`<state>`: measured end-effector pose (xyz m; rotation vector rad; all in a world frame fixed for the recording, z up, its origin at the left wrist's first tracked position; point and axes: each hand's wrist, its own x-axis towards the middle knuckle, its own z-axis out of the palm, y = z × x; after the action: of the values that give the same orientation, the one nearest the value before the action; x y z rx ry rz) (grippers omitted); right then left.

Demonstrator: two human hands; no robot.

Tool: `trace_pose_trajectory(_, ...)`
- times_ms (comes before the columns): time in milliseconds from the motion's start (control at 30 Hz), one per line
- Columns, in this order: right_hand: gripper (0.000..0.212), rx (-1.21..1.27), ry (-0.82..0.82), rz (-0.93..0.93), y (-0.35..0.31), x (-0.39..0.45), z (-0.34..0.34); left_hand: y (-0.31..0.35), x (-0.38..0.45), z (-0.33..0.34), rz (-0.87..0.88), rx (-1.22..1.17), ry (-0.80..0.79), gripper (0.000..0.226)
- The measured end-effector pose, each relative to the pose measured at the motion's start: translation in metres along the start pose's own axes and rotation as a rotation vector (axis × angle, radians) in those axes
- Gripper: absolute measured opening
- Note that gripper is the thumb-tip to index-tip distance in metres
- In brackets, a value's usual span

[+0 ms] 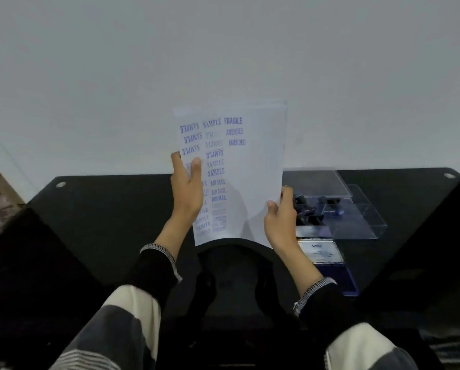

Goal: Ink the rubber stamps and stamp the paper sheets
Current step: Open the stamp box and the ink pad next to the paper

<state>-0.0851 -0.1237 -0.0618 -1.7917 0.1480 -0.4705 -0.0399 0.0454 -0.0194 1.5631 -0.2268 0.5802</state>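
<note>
Both hands — left hand [187,188], right hand [279,222] — hold the white, blue-stamped paper sheet [247,166] upright above the black worktop's [103,209] near edge, fingers clamped on its sides; probably inspection — laying it flat comes next.

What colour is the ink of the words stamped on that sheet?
Blue to purple, on the white paper sheet, seen from the head camera.

Single view only, from a wide-angle camera worn on the person's head. It faces forward and down across the dark bench [111,209] toward a plain pale wall [223,49]. Both forearms enter from the lower edge, close to the lens. Straight lines bow near the frame edges. No second view is supplied for comparison.
</note>
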Motion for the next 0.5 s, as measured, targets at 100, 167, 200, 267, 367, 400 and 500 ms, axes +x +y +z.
trace_pose_trajectory(100,0.023,-0.046,-0.041,0.056,0.02,-0.016,0.0,-0.031,-0.026,-0.002,-0.046,0.043,-0.023,0.007)
trace_pose_trajectory(167,0.017,-0.096,-0.073,0.102,0.033,-0.024,-0.001,-0.048,-0.044,-0.002,-0.136,0.113,-0.037,0.005)
trace_pose_trajectory(200,0.015,-0.123,-0.087,0.12,0.037,-0.027,-0.002,-0.054,-0.051,-0.001,-0.187,0.153,-0.049,0.007)
trace_pose_trajectory(267,0.013,-0.179,-0.102,0.142,0.043,-0.027,-0.003,-0.063,-0.059,-0.001,-0.246,0.23,-0.06,0.011)
trace_pose_trajectory(367,0.012,-0.252,-0.081,0.167,0.043,-0.018,-0.007,-0.069,-0.049,-0.003,-0.287,0.406,-0.045,0.017)
trace_pose_trajectory(400,0.012,-0.289,-0.076,0.191,0.042,-0.015,-0.008,-0.071,-0.045,-0.005,-0.322,0.465,-0.059,0.018)
trace_pose_trajectory(500,0.025,-0.433,-0.143,0.287,0.043,-0.014,-0.011,-0.077,-0.043,-0.011,-0.474,0.612,-0.123,0.012)
